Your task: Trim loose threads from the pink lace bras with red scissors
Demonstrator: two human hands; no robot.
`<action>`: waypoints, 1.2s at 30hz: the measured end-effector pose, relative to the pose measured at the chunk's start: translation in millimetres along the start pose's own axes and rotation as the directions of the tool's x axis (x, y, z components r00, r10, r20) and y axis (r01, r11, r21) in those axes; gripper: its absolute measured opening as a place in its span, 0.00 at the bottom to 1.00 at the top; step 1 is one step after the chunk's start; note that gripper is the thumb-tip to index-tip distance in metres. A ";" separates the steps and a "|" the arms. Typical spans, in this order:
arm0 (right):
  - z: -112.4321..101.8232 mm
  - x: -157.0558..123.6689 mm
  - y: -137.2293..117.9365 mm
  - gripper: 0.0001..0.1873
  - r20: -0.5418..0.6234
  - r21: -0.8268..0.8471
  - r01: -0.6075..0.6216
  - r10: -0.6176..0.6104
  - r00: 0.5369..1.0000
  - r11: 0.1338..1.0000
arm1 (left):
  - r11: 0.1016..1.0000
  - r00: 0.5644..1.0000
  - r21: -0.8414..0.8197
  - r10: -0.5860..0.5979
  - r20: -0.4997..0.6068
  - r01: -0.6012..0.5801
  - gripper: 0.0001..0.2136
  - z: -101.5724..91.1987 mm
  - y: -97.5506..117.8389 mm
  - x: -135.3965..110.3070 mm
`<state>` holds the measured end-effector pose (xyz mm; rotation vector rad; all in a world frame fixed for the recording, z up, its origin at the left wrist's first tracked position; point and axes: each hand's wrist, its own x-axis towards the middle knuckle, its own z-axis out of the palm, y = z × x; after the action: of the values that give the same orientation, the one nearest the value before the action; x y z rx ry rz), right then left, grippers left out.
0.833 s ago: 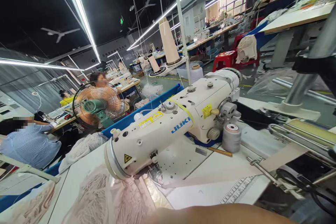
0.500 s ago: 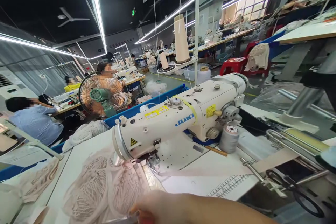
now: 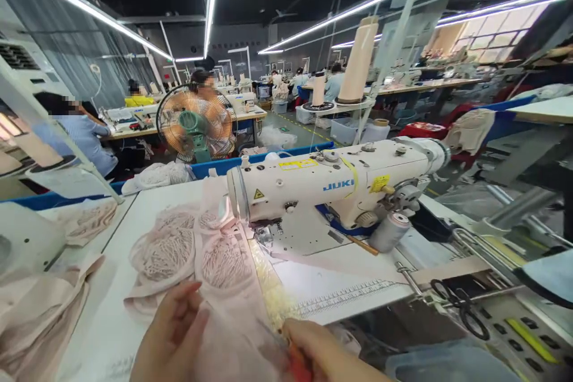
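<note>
A pale pink-beige lace bra lies on the white sewing table, one edge at the needle area of a white JUKI sewing machine. My left hand is over the bra's near part, fingers half bent and thumb apart from them, with sheer cloth beside the thumb. To the right, my right hand is closed around a small red-handled tool; its metal end points left over the cloth, blurred. A yellowish translucent strip runs along the bra's right edge toward my right hand.
A grey thread cone stands under the machine arm. Black-handled scissors hang at the metal rack on the right. More beige cloth lies at left. A fan and people at other machines are beyond the blue-edged table.
The camera view has turned and levelled. My left hand has come into view over the bra. My right hand appears farther right, away from the lace, with the red-handled tool still in it.
</note>
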<state>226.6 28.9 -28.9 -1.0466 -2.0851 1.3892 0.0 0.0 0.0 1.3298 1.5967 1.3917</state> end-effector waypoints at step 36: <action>9.9 -43.9 17.5 0.07 0.017 -0.183 -0.016 0.020 1.000 0.983 | 0.937 0.867 -0.124 -0.245 0.433 0.327 0.11 15.1 -3.4 -6.0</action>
<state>253.4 -7.2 -46.2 -1.1304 -2.2570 1.2376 14.6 -0.6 -7.9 1.1220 1.2746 0.9753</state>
